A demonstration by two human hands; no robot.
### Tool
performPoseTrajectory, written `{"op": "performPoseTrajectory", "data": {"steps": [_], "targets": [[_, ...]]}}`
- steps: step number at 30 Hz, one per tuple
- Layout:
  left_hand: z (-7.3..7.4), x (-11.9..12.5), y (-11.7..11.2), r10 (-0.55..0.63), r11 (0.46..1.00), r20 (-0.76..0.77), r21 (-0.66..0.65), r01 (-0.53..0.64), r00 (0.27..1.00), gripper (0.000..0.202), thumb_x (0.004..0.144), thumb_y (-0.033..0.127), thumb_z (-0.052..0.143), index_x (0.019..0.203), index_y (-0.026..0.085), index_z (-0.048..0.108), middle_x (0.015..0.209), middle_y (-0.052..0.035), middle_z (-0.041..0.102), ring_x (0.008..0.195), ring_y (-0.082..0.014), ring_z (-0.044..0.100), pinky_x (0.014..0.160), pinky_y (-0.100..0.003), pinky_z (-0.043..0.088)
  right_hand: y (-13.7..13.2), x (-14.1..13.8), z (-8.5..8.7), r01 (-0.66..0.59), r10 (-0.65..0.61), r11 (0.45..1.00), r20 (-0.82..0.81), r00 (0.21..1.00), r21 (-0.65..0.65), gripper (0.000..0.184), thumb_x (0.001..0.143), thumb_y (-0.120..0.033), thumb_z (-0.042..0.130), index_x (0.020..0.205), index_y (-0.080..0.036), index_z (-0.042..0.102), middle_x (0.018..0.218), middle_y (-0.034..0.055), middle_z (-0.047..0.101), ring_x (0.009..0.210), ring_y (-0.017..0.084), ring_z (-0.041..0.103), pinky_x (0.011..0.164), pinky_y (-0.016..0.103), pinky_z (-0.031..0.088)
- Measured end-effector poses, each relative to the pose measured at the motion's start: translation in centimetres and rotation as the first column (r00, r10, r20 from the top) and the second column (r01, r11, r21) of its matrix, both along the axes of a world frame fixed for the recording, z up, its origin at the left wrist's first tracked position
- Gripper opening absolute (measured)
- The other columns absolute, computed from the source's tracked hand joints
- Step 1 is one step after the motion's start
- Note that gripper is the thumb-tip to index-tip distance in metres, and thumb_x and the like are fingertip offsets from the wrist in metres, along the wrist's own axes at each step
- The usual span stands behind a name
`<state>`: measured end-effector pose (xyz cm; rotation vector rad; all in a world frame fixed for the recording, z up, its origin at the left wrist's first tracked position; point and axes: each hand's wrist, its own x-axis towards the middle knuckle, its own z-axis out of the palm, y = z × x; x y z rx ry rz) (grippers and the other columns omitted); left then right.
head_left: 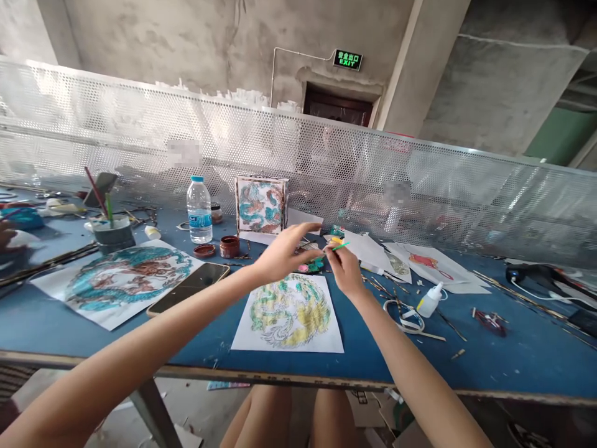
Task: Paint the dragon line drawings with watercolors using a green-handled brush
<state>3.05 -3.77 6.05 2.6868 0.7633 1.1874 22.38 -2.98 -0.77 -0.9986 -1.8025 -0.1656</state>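
Note:
My right hand pinches a thin green paintbrush over a small paint palette with pink and green paint. My left hand reaches forward just left of it, fingers stretched toward the palette, holding nothing I can see. Below both hands lies a white sheet with a round phoenix drawing, partly coloured green and yellow. A framed painted picture stands upright behind the hands.
A water bottle, small paint jars, a phone and a large dragon painting sit left on the blue table. A glue bottle, papers and sticks lie right. A perforated metal screen backs the table. Another person's hand shows far left.

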Motion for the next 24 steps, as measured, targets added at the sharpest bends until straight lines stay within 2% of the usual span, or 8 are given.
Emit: {"op": "performPoseTrajectory", "data": {"steps": [2,4,7,9,11,16,19,24], "targets": [[-0.7,-2.0,1.6,0.08,0.983,-0.118,-0.156,-0.098,0.99,0.037,0.084,0.043,0.047,0.11,0.02,0.056,0.108,-0.0071,0.064,0.098,-0.0221,0.058,0.083,-0.033,0.046,0.7,0.9,-0.2,0.056,-0.061,0.996,-0.072,0.996,-0.073,0.027,0.091,-0.034,0.034,0.089,-0.018,0.056,0.077,0.0047,0.061,0.071,0.017,0.059,0.067,0.028,0.045],[-1.9,-4.1,3.4,0.169,0.939,-0.279,-0.246,-0.24,0.945,0.031,0.081,0.039,0.046,0.097,0.018,0.063,0.089,-0.0054,0.068,0.083,-0.0209,0.062,0.073,-0.03,0.048,1.6,1.8,-0.6,0.084,-0.101,0.985,-0.105,0.989,-0.153,0.029,0.09,-0.037,0.034,0.089,-0.018,0.056,0.067,0.0027,0.059,0.06,0.016,0.057,0.06,0.027,0.044],[-4.1,-6.5,5.6,0.345,0.862,-0.447,-0.197,-0.467,0.825,0.029,0.078,0.029,0.045,0.093,0.015,0.065,0.087,-0.0079,0.068,0.081,-0.0222,0.062,0.069,-0.028,0.047,2.9,2.7,-1.6,0.084,-0.12,0.97,-0.146,0.982,-0.229,0.028,0.088,-0.039,0.037,0.088,-0.018,0.056,0.065,0.0025,0.059,0.06,0.017,0.059,0.058,0.027,0.046],[-5.2,-7.3,6.4,0.412,0.829,-0.531,-0.119,-0.546,0.741,0.03,0.075,0.026,0.045,0.094,0.015,0.066,0.092,-0.0094,0.068,0.085,-0.0246,0.062,0.07,-0.029,0.047,3.5,3.2,-2.1,0.072,-0.12,0.965,-0.182,0.976,-0.251,0.026,0.086,-0.038,0.039,0.088,-0.018,0.055,0.067,0.0037,0.061,0.064,0.018,0.061,0.06,0.028,0.048],[-5.8,-7.6,6.6,0.418,0.821,-0.58,-0.087,-0.564,0.699,0.032,0.074,0.028,0.045,0.096,0.017,0.066,0.096,-0.0092,0.067,0.088,-0.0256,0.062,0.071,-0.029,0.048,3.8,3.5,-2.4,0.055,-0.114,0.965,-0.219,0.969,-0.258,0.025,0.086,-0.037,0.04,0.087,-0.018,0.056,0.07,0.005,0.063,0.068,0.019,0.063,0.064,0.03,0.05],[-6.1,-7.1,5.9,0.398,0.834,-0.603,-0.076,-0.547,0.691,0.034,0.077,0.032,0.043,0.099,0.017,0.065,0.098,-0.009,0.067,0.09,-0.0255,0.061,0.071,-0.028,0.048,3.8,3.5,-2.8,-0.003,-0.063,0.964,-0.242,0.968,-0.264,0.027,0.086,-0.038,0.041,0.089,-0.018,0.058,0.077,0.0066,0.066,0.072,0.02,0.064,0.067,0.031,0.052],[-6.5,-6.7,5.7,0.415,0.832,-0.605,-0.051,-0.553,0.68,0.032,0.078,0.032,0.043,0.097,0.019,0.065,0.098,-0.0083,0.066,0.09,-0.0252,0.061,0.071,-0.029,0.048,4.2,3.3,-3.2,0.002,-0.061,0.963,-0.211,0.975,-0.271,0.027,0.086,-0.038,0.04,0.089,-0.018,0.058,0.081,0.0069,0.067,0.073,0.019,0.065,0.068,0.032,0.052],[-7.4,-6.5,5.9,0.379,0.845,-0.632,-0.061,-0.531,0.676,0.03,0.076,0.033,0.047,0.097,0.02,0.065,0.104,-0.0082,0.065,0.095,-0.025,0.059,0.077,-0.029,0.047,4.9,3.6,-3.9,0.032,-0.068,0.959,-0.121,0.99,-0.282,0.025,0.087,-0.035,0.04,0.088,-0.018,0.058,0.08,0.0073,0.067,0.075,0.02,0.065,0.07,0.033,0.052]]}}
